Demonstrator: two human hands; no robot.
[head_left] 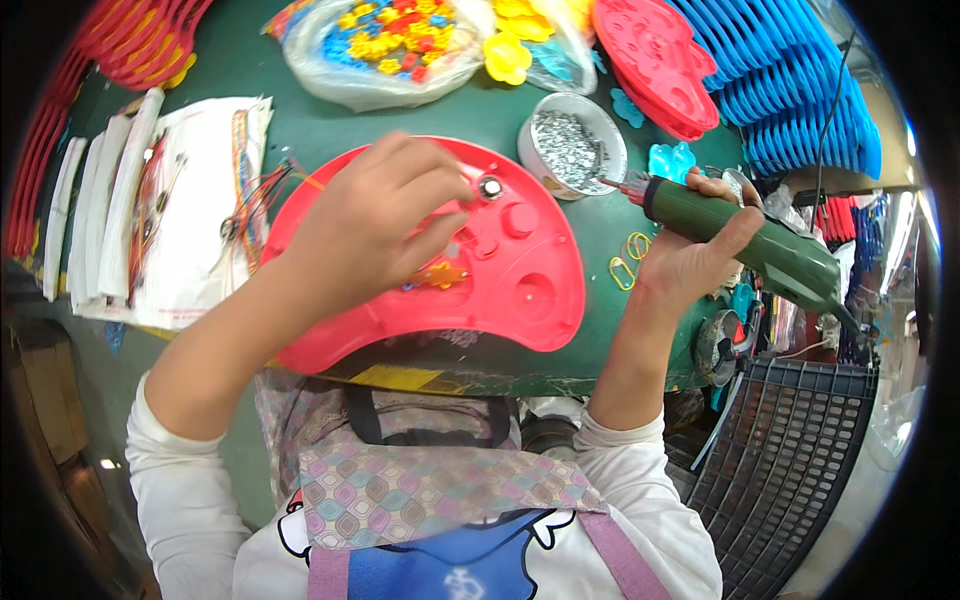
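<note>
My right hand (pixel 690 250) grips a green electric screwdriver (pixel 745 235), its bit pointing left at the rim of a white tub (pixel 557 184) full of small silver screws (pixel 568 145). Over a red curved plastic panel (pixel 540 255) hovers my left hand (pixel 395 205), slightly blurred, fingers loosely bent and apart with nothing seen in them. Close to its fingertips, a small round silver-and-black part (pixel 489 187) sits in the panel. Below that hand lies an orange-yellow piece (pixel 440 276) on the panel. The hand and forearm hide the panel's left part.
A bag of colourful small gears (pixel 400 45) stands at the back, beside yellow flower-shaped pieces (pixel 508 58). Red panels (pixel 655 65) and blue plastic parts (pixel 770 75) are stacked back right. Wired components lie on white sheets (pixel 195 220) at left. A black crate (pixel 790 450) stands lower right.
</note>
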